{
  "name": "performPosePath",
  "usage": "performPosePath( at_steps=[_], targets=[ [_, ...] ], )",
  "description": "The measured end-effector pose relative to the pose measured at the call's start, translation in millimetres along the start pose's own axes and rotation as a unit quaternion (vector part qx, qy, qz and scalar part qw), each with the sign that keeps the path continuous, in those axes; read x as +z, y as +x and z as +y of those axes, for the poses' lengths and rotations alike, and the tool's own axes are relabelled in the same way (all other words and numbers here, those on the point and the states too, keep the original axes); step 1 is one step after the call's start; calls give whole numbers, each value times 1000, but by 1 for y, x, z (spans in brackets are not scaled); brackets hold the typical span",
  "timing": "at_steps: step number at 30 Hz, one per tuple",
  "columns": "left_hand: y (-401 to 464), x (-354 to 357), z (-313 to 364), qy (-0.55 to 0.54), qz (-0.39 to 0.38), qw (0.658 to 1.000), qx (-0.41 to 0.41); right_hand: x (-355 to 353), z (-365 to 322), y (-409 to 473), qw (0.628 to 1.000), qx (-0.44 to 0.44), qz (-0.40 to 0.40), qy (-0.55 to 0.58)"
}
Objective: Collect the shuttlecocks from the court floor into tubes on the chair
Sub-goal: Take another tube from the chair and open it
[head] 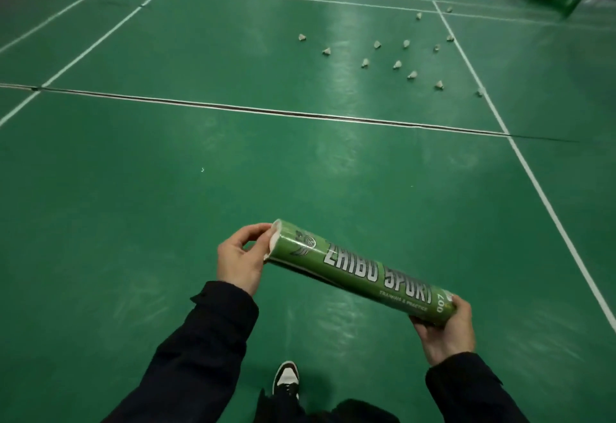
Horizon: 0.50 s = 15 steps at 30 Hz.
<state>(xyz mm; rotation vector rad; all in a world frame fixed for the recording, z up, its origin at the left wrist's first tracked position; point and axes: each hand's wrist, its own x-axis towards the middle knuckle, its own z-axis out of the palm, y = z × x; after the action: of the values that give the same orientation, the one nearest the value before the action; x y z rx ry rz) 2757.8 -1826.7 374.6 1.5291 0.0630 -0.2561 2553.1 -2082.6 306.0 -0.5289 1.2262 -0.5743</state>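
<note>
A: We are standing on the green court floor (166, 189), and the shuttlecocks (396, 64) are lying scattered well ahead, near the white sideline (520, 162), none gathered yet as far as we can tell

B: We are carrying the green shuttlecock tube (360, 272) across our body, tilted. Our right hand (445, 332) is wrapping its fingers round the lower end, clamped on it

A: And our left hand (238, 259) is pinching the white cap end (274, 239), thumb and fingers curled on the rim

B: We are judging the cap needs to come off first, so we should be bracing firmly with the right while twisting gently, not crushing the cardboard

A: No chair is showing here
</note>
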Motion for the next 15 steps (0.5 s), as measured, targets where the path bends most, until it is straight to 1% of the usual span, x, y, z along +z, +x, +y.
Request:
performPosePath(
  at_steps=[2,3,8,10,12,15],
  targets=[
    [23,12,16,35,-8,997,63,16,0,7,1000,12,1,10],
    [34,17,23,47,-15,996,77,23,0,11,1000,15,6,14],
    [69,33,35,48,-121,990,55,39,-3,30,998,19,42,35],
    [83,39,35,72,-141,986,53,44,-9,39,998,17,48,34],
    [99,41,32,139,-131,980,60,49,-15,47,998,9,57,32],
    [120,44,21,291,-104,949,68,62,-28,59,998,-17,66,10]
  ],
)
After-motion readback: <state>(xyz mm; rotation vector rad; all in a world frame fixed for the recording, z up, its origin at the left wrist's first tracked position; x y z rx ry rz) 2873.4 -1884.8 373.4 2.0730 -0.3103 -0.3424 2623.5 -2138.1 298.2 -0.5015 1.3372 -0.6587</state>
